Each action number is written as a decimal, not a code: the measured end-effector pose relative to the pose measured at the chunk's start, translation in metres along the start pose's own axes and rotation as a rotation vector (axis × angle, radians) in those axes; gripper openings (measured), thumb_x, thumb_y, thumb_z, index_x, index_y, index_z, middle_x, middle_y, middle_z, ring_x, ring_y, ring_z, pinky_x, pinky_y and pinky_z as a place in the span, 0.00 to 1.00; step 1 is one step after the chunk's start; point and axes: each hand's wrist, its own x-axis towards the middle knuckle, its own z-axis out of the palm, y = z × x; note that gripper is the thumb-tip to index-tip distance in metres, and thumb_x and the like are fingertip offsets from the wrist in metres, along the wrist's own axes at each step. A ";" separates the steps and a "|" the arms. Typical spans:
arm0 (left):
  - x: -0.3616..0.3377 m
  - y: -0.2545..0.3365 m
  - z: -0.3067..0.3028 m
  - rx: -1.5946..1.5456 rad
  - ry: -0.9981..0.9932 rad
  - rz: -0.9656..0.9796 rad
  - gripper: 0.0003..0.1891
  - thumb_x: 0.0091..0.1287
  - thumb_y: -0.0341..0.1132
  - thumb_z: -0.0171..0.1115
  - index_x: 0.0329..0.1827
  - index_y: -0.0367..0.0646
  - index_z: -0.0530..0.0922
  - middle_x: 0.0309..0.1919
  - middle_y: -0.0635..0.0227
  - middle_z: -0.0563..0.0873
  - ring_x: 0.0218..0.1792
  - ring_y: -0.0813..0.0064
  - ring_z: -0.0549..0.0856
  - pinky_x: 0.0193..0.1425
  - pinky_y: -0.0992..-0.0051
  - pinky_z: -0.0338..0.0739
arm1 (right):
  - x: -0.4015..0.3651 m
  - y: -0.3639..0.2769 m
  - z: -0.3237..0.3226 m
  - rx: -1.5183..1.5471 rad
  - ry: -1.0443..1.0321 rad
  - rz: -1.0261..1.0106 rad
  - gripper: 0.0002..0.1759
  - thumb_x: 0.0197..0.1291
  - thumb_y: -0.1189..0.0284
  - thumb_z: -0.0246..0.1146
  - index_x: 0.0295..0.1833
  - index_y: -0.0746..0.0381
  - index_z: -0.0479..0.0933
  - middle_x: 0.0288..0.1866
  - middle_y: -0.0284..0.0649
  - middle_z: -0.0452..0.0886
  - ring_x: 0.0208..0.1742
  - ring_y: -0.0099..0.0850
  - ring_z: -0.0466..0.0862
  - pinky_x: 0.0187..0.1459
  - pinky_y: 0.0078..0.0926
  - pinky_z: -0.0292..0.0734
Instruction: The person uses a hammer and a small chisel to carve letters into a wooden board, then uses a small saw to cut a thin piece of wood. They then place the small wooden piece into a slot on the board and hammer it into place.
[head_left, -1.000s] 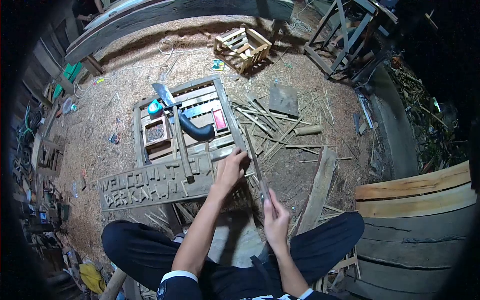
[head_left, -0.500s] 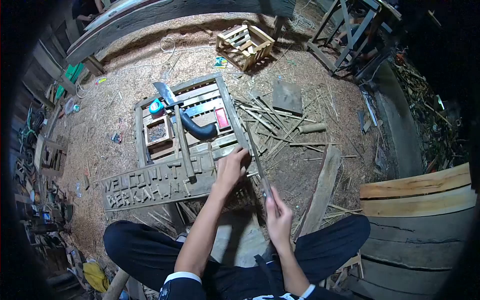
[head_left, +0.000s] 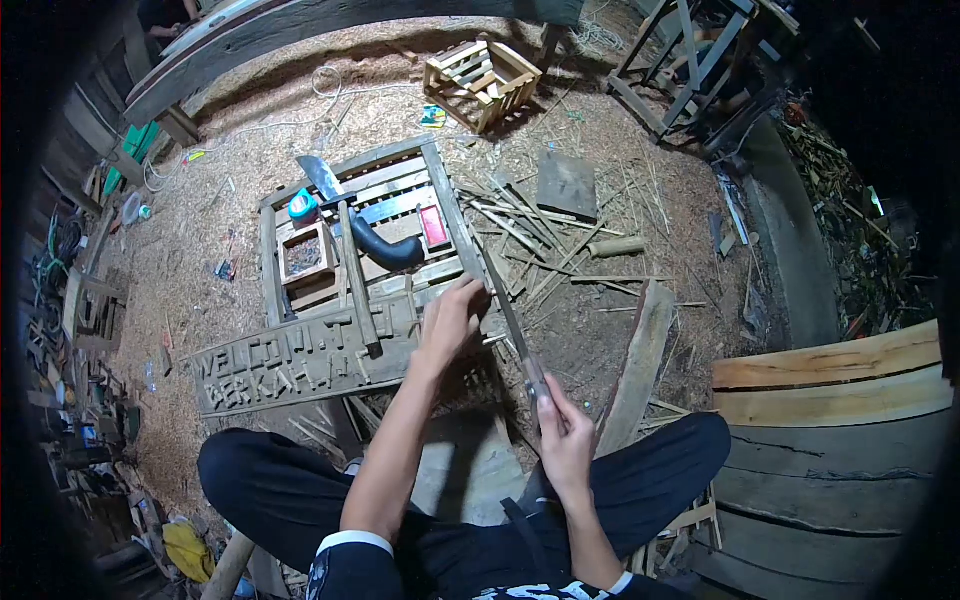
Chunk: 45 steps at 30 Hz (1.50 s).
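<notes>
My right hand (head_left: 567, 440) is wrapped round the lower end of a long, narrow blade tool (head_left: 512, 325), seen nearly edge-on; it may be a saw. My left hand (head_left: 450, 322) is closed at the right end of a wooden sign board (head_left: 290, 360) with raised stick letters; what its fingers hold is hidden. A pale stick end (head_left: 495, 340) shows just right of that hand. Behind the board, on a slatted wooden table (head_left: 448, 190), lie a hammer (head_left: 358, 290), a machete (head_left: 385, 247), a blue tape measure (head_left: 301, 207), a small wooden box (head_left: 305, 258) and a red-topped case (head_left: 433, 226).
Cut sticks (head_left: 520, 225) and a dark flat board (head_left: 567, 187) litter the ground on the right. A plank (head_left: 645, 350) lies beside my right knee, with wide boards (head_left: 830, 385) farther right. A slatted crate (head_left: 485, 85) stands ahead. Other people are partly visible at the back.
The whole view has shifted slightly, so the table and tools sit a little farther left and higher. Both hands keep much the same grip, and the blade stays between them.
</notes>
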 end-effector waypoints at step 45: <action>-0.010 0.004 0.004 0.035 -0.030 -0.064 0.13 0.61 0.25 0.67 0.48 0.44 0.85 0.49 0.60 0.86 0.47 0.46 0.88 0.47 0.52 0.84 | 0.055 0.028 0.026 0.070 0.042 -0.178 0.27 0.80 0.67 0.61 0.74 0.76 0.74 0.73 0.58 0.80 0.75 0.40 0.79 0.74 0.32 0.71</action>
